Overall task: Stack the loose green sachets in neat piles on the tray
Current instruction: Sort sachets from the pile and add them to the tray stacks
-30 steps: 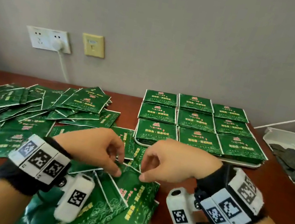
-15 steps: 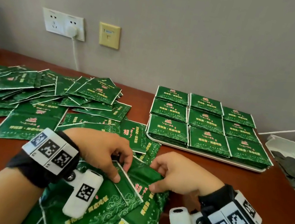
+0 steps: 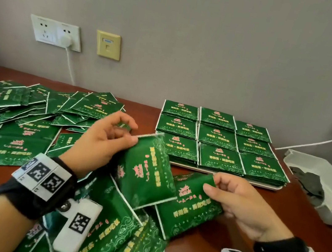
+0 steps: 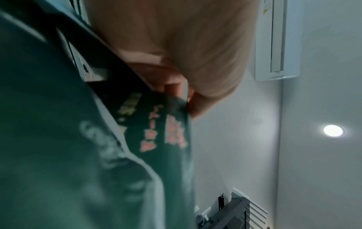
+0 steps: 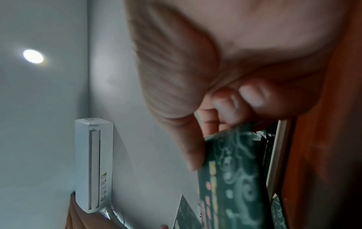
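Note:
My left hand [image 3: 109, 138] pinches the top corner of a green sachet [image 3: 146, 171] and holds it tilted above the table. My right hand [image 3: 234, 198] grips the end of a second green sachet [image 3: 188, 207] just to the right of it. In the left wrist view the held sachet [image 4: 162, 133] hangs below the thumb. In the right wrist view the thumb lies on the other sachet [image 5: 233, 175]. The white tray [image 3: 224, 177] behind the hands carries several neat piles [image 3: 219, 157] in three rows. Loose sachets [image 3: 20, 104] spread over the left of the table.
More loose sachets [image 3: 110, 233] lie near the front edge under my wrists. A white box [image 3: 331, 190] with dark things inside stands at the right. A wall socket [image 3: 56, 33] with a plugged cable and a yellow plate [image 3: 108, 44] are on the wall behind.
Both hands have risen from the near pile, each lifting a sachet. The left hand has moved up and away with its sachet tilted; the right hand has drawn off to the right.

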A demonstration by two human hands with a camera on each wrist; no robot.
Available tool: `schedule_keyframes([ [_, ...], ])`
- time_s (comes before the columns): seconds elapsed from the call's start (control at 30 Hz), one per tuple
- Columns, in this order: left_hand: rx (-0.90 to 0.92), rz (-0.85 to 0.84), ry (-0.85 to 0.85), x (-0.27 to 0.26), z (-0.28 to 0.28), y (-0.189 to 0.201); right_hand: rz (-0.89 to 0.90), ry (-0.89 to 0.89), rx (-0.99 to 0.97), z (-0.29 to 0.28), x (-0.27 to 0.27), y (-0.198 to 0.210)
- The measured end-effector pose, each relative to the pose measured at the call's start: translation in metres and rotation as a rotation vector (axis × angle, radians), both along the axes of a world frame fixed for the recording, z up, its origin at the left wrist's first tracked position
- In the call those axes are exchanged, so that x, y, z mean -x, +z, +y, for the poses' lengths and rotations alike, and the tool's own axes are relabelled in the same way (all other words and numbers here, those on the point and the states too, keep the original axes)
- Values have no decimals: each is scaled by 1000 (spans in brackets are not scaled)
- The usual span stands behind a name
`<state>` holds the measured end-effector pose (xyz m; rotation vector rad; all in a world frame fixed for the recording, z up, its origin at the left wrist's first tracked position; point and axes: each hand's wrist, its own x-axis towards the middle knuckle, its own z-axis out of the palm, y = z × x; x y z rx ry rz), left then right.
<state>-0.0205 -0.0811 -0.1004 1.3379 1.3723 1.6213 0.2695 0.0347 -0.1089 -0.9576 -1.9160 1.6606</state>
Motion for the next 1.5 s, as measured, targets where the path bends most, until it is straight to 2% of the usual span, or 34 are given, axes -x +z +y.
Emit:
schedule_keyframes([
  [0.07, -95, -134, 167, -2, 3, 0, 67, -55, -7, 1, 2, -4],
  [0.13, -156, -183, 238, -3, 4, 1, 119, -116, -22, 2, 5, -6],
  [0.27, -94, -216, 254, -2, 3, 1, 201, -207, -81, -1, 8, -7],
  [0.37, -20, -147, 166, -1, 0, 0, 257, -316, -223, 2, 9, -8],
  [0.43, 51, -35, 73, -1, -2, 0, 240, -395, -363, 6, 7, -10],
  [0.53, 180, 342, -1, -5, -5, 0, 275, -395, -382, 9, 5, -9],
  [0.6, 233, 562, 41, -7, -5, -1, 288, -389, -396, 10, 5, -11],
  [0.7, 190, 655, 180, -6, -7, -1, 306, -421, -380, 8, 7, -10],
  [0.77, 126, 604, 239, -4, -6, 1, 312, -458, -364, 7, 8, -10],
  [0.83, 112, 376, 232, -6, -5, 3, 301, -486, -338, 10, 9, -13],
  [0.9, 193, 187, 221, -10, -3, 3, 222, -497, -271, 16, 9, -21],
  [1.03, 371, 165, 227, -10, 2, -9, -25, -377, -82, 21, 11, -34],
  [1.13, 481, 210, 96, -9, 1, -8, -96, -254, -5, 19, 12, -35],
  [1.2, 509, 270, 25, -12, -1, -7, -128, -220, -47, 17, 11, -34],
  [1.27, 503, 270, -9, -14, -2, -7, -171, -197, -127, 14, 10, -34],
  [1.37, 459, 256, 31, -15, -2, -8, -206, -188, -199, 15, 7, -33],
  [1.5, 307, 119, 68, -18, 8, 12, -97, -260, -169, 22, -1, -26],
])
